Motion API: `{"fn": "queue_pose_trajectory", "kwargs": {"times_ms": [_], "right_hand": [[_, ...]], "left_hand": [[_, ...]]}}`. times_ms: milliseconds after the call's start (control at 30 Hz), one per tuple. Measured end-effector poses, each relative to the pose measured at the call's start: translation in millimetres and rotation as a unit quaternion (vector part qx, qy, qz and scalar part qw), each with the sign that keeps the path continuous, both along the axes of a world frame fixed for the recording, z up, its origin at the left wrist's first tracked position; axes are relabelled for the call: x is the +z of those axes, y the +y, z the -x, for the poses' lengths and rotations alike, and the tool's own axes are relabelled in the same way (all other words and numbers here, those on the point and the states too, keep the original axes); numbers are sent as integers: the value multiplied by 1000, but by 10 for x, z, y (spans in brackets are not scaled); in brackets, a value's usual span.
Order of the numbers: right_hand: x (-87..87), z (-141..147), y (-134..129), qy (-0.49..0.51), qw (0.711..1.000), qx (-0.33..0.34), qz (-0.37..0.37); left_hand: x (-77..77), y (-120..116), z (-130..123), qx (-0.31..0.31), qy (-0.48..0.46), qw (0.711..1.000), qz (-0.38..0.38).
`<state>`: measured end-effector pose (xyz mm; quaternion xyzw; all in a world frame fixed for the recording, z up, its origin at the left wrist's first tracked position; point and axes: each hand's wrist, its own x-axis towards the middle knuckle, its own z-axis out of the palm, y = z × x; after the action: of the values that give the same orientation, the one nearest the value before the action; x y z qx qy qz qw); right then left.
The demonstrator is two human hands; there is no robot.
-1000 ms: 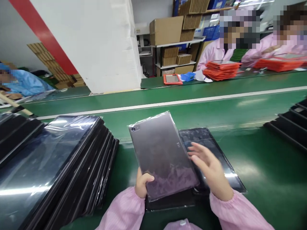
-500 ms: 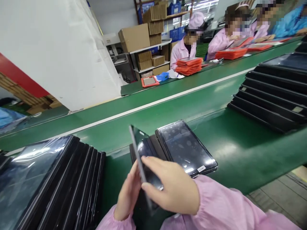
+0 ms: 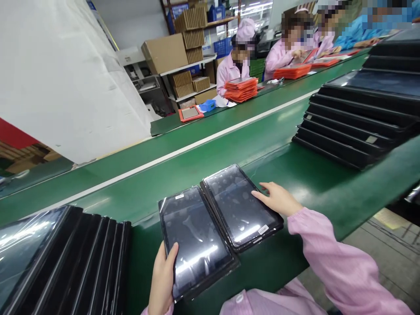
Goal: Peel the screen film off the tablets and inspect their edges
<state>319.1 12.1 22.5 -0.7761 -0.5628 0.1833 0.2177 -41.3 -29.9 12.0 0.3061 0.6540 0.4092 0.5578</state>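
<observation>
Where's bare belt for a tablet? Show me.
Green belt lies between the far tablet and the right stack of black tablets, by your right hand. Another strip runs behind both tablets, below the white line. Crowded: the left stack beside the near tablet in your left hand.

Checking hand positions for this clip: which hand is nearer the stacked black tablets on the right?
Right. The right hand lies below and left of the stacked black tablets; the left hand is farther, at the bottom of the view, holding a black tablet.
</observation>
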Motion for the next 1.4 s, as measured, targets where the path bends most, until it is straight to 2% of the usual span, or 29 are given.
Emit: {"fn": "queue_pose_trajectory", "kwargs": {"times_ms": [67, 167, 233, 267, 400, 500, 600, 767, 933, 1000, 1067, 1200, 1300, 1400], "right_hand": [[-50, -3, 48, 33, 998, 39, 31], [-68, 87, 99, 55, 995, 63, 47], [-69, 147, 126, 58, 996, 62, 41], [-71, 169, 137, 61, 996, 59, 36], [-57, 202, 156, 98, 994, 34, 15], [5, 187, 143, 171, 985, 29, 15], [81, 177, 120, 286, 957, 48, 25], [175, 149, 67, 422, 904, 47, 37], [360, 69, -4, 501, 864, 8, -49], [398, 115, -10, 523, 850, 2, -65], [361, 251, -2, 563, 825, 12, -51], [104, 697, 11, 627, 777, 52, 5], [-57, 929, 25, 640, 764, 71, 21], [-12, 869, 111, 634, 767, 101, -15]], "left_hand": [[-54, -9, -12, -29, 115, 992, -36], [-148, -8, -10, -41, 258, 964, -49], [-185, 3, -15, -50, 317, 946, -46], [-185, 9, -23, -56, 316, 946, -42], [-62, 8, -74, -45, 166, 985, -2], [77, -9, -88, 0, 96, 995, 2], [152, -21, -76, 38, 21, 999, 13], [80, -28, -60, 69, -96, 992, 35], [-58, -29, -36, 82, -188, 978, 45], [-85, -29, -24, 86, -205, 974, 46], [-100, -28, -16, 87, -218, 971, 39], [-144, -37, -27, 89, -227, 970, 23], [-178, -48, -73, 96, -198, 976, 0], [-158, -33, -95, 87, -143, 986, -23]]}}
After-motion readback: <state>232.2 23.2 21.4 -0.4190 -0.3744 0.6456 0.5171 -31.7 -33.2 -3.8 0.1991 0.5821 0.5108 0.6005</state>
